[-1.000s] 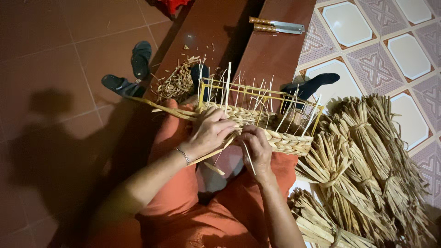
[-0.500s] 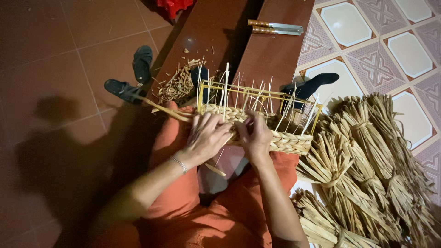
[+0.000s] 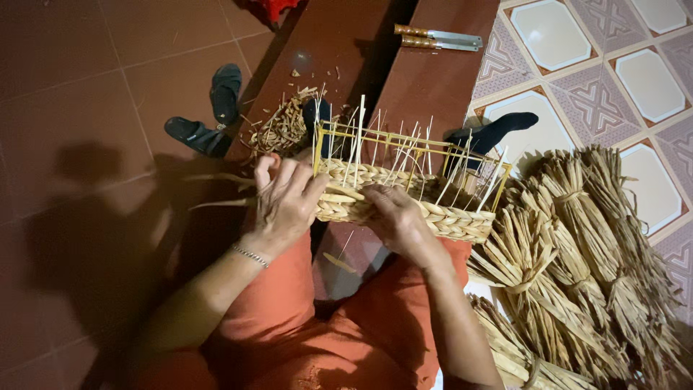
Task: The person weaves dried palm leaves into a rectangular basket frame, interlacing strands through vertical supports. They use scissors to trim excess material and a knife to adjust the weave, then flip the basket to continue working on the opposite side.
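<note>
We hold a half-woven basket [image 3: 404, 195] on our lap, its thin upright stakes standing free above the braided rows. Our left hand [image 3: 285, 202] wraps its near corner, fingers closed over the weave and a loose strand. Our right hand [image 3: 393, 217] presses the front wall, fingers curled onto the braid. Bundles of dried reed [image 3: 577, 267] lie just beside us, sandals [image 3: 209, 115] on the floor.
</note>
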### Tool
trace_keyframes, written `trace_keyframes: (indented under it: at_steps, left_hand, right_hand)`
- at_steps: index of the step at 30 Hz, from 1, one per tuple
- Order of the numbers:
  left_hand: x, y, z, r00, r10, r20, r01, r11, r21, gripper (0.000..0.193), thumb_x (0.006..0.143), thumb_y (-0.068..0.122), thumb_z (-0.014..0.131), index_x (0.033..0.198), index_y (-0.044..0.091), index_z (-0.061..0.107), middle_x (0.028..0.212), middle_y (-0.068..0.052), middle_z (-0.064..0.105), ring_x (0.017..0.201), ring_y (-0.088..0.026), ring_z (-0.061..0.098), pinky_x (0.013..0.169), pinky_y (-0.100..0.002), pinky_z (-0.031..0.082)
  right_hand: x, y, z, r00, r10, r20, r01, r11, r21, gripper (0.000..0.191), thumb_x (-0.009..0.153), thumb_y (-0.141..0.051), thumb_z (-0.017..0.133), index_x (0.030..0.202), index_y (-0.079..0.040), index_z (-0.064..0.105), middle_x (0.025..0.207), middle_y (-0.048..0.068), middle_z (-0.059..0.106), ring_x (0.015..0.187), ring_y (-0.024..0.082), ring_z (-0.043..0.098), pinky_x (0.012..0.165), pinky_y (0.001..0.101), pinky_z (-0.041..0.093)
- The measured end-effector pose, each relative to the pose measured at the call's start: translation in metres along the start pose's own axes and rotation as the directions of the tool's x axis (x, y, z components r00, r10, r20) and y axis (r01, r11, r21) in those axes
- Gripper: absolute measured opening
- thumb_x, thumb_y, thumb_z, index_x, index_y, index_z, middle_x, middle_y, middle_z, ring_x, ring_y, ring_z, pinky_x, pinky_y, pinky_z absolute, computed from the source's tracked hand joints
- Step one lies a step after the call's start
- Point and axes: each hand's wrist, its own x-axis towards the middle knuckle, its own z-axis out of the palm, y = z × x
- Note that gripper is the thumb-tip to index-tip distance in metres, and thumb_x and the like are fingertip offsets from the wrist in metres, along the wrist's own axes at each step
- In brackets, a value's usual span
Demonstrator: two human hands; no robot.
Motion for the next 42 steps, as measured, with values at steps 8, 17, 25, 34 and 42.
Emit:
trace_keyframes:
  at_steps: [8,17,25,34,42]
  left_hand:
    - [-0.011,0.035,0.044,0.958,0.171,-0.230,-0.208,0.967,-0.149,0.011,0.102,0.017,0.066,0.109,0.010,0.069,0.107,-0.006,0.065,0.108,-0.025,0.058,0.100,-0.048,0.042]
    - [0.044,0.014,0.093,0.789,-0.265,0.555,0.541,0.728,-0.421,0.011,0.095,0.005,0.060,0.102,-0.003,0.064,0.062,-0.007,0.059,0.044,-0.011,0.046,0.035,-0.027,0.037]
    - [0.003,0.015,0.088,0.704,-0.315,0.636,0.621,-0.161,-0.767,0.029,0.099,0.021,0.056,0.092,-0.002,0.073,0.089,-0.014,0.077,0.068,-0.018,0.079,0.052,-0.030,0.065]
    - [-0.012,-0.004,0.050,0.988,-0.025,0.154,0.099,0.863,-0.495,0.034,0.088,0.024,0.076,0.117,0.006,0.071,0.128,-0.010,0.064,0.122,-0.024,0.053,0.109,-0.048,0.038]
    - [-0.013,-0.036,0.039,0.995,0.053,0.087,-0.041,0.989,-0.141,0.017,0.086,0.021,0.073,0.095,0.007,0.068,0.135,-0.019,0.055,0.128,-0.033,0.046,0.106,-0.058,0.035]
  right_hand:
    - [0.005,0.014,0.023,0.978,0.149,-0.142,-0.157,0.987,-0.046,0.015,0.081,0.000,0.081,0.093,-0.004,0.073,0.078,0.010,0.069,0.072,0.025,0.068,0.065,0.0359,0.056]
    - [0.009,0.011,0.013,0.915,0.404,0.018,-0.404,0.911,0.082,0.010,0.092,-0.005,0.072,0.102,-0.005,0.074,0.086,0.008,0.075,0.070,0.017,0.072,0.061,0.0288,0.058]
    - [0.008,0.015,0.030,0.908,0.381,-0.175,-0.364,0.924,0.119,0.009,0.089,-0.006,0.077,0.096,-0.001,0.073,0.080,0.010,0.073,0.064,0.015,0.068,0.056,0.0330,0.056]
    - [0.017,0.013,0.036,0.987,0.093,-0.132,-0.105,0.991,-0.087,0.009,0.085,-0.006,0.074,0.092,-0.003,0.077,0.071,0.006,0.074,0.065,0.017,0.065,0.058,0.0324,0.057]
    - [0.013,0.020,0.059,0.911,0.345,-0.226,-0.345,0.938,0.040,0.011,0.098,-0.011,0.070,0.091,-0.004,0.074,0.070,0.009,0.066,0.055,0.015,0.062,0.043,0.0287,0.048]
